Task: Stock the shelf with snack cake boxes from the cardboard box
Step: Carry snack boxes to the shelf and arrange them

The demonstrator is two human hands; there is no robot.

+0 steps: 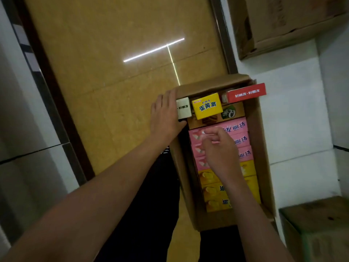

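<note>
An open cardboard box [261, 140] stands on the floor, packed with snack cake boxes. Pink boxes [243, 140] fill its middle and yellow boxes [247, 184] its near end. At the far end a yellow box [206, 106] stands on end, with a white box [183, 108] to its left and a red box [246, 92] to its right. My left hand [166, 114] rests on the carton's far left edge, its fingers straight against the white box. My right hand [220, 148] hovers over the pink boxes with fingers curled; nothing shows in its grasp.
White shelving [294, 114] stands right of the carton, with a brown carton [283, 25] at the top right and another carton [321, 227] at the bottom right. A tan tiled floor [117, 76] spreads to the left, bordered by a grey metal cabinet [26, 148].
</note>
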